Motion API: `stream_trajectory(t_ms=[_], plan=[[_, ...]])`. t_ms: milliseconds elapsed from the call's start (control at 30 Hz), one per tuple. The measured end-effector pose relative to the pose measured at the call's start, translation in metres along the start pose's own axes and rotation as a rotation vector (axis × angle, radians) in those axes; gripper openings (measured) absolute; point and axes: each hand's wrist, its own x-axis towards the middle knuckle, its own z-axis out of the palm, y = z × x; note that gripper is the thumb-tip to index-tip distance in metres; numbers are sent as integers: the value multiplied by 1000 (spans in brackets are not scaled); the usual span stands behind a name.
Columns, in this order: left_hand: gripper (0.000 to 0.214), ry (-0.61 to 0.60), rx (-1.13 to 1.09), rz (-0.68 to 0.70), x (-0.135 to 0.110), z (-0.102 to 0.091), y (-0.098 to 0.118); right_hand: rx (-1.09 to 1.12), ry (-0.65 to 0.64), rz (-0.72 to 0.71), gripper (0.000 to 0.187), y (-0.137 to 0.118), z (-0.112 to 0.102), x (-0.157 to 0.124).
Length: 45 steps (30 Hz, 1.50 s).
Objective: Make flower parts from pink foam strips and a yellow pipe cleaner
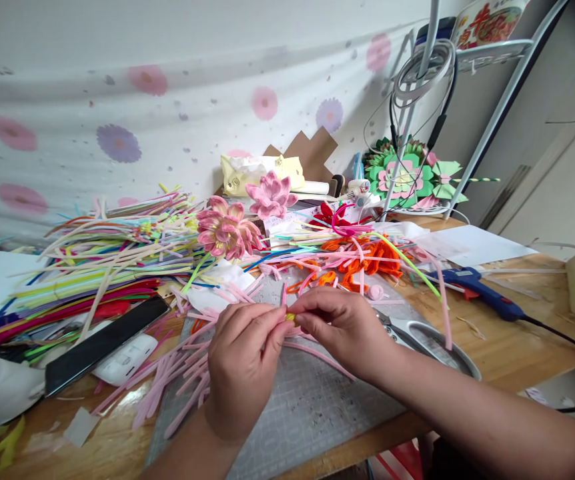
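Left hand (245, 353) and right hand (345, 330): each grip pinched, thumb to forefinger, a small yellow piece (291, 317) held between them above the mat. Cutting mat (327, 413): grey, grid-printed, reaching near the front edge of the wooden table (512, 347); room for moving lay over it between the forearms. Pink pipe cleaners (153, 392): loose, left of the left wrist. Scissors (414, 327): grey-handled, just beside the right wrist. Glue gun (485, 293): blue, farther right. Two pink flowers (230, 230): behind the hands. Tub (490, 27): on a white rack (492, 57), large red characters, 牛 legible, remaining print unclear. Wall cloth (192, 120): white, printed with pink and violet flowers.
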Motion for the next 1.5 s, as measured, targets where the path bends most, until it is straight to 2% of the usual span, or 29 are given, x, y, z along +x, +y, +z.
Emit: stream_trajectory(t_ms=[100, 200, 267, 400, 533, 633, 933, 1133, 1500], plan=[[7, -47, -137, -206, 2, 3, 1, -21, 8, -24, 18, 0, 2, 1], [9, -162, -413, -511, 4, 6, 0, -41, 15, -37, 19, 1, 3, 2], [11, -228, -584, -661, 5, 8, -1, -50, 17, -44, 19, 3, 4, 3], [10, -274, -804, -781, 9, 7, -4, -65, -8, -28, 17, 6, 5, 3], [8, -351, -904, -823, 12, 5, -7, -59, -89, 0, 15, 6, 1, 6], [8, -361, -904, -814, 12, 4, -9, -57, -133, 0, 16, 5, -2, 8], [10, -432, -890, -705, 8, 4, -16, -16, -117, 42, 11, 8, -5, 6], [9, -418, -885, -676, 6, 7, -15, -24, -99, 91, 8, 7, -4, 4], [10, -361, -1008, -773, 7, 10, -11, -13, -98, 252, 8, 6, 1, 9]])
